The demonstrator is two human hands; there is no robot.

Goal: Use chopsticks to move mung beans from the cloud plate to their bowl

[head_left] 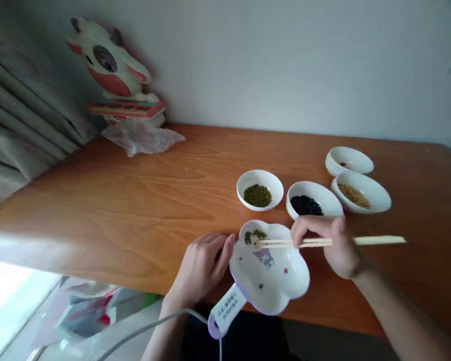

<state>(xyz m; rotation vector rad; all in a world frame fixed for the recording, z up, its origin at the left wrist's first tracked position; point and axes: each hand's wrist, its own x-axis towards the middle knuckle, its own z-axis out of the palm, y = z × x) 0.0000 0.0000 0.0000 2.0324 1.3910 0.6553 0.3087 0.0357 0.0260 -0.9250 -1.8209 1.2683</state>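
Note:
A white flower-shaped dish with a purple rim, a handle and cartoon prints lies at the table's front edge. Green mung beans form a small pile near its upper left lobe. My right hand grips wooden chopsticks, whose tips reach into the dish beside the beans. Something pale is at the tips, too blurred to name. My left hand rests on the table left of the dish, fingers curled together, thumb close against the rim; whether it touches is hard to tell.
Behind the dish stand white bowls: one with mung beans, one with black beans or seeds, one with yellowish pieces, and a far bowl holding a little. A cow toy keyboard sits back left. A cable runs below.

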